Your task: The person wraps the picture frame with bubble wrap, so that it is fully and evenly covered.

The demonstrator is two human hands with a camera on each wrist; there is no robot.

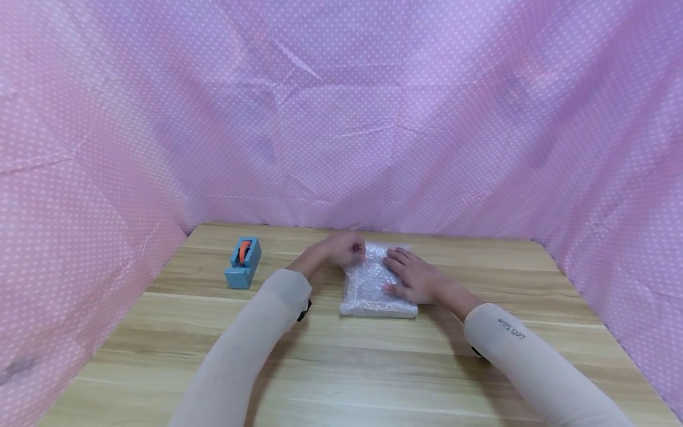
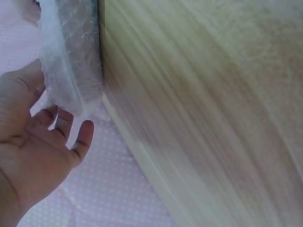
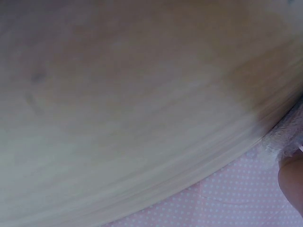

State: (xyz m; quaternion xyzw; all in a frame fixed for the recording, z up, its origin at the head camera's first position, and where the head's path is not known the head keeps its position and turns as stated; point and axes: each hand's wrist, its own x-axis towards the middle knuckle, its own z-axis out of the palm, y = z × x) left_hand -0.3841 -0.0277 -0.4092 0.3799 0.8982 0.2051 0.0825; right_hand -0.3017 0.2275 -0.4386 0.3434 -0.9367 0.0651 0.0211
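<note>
A flat package in clear bubble wrap lies on the table between the two hands. My left hand is at its far left corner, where the thumb and curled fingers pinch the wrap. Seen from the left wrist, the bubble wrap meets the thumb of the left hand, and the other fingers curve below its end. Spread across the package's right side, my right hand presses down with fingers extended. The right wrist view catches only part of the right hand beside the wrap. What the wrap encloses cannot be made out.
A blue tape dispenser with an orange roll stands on the table to the left. The wooden table ends at a pink dotted curtain, which surrounds its back and sides.
</note>
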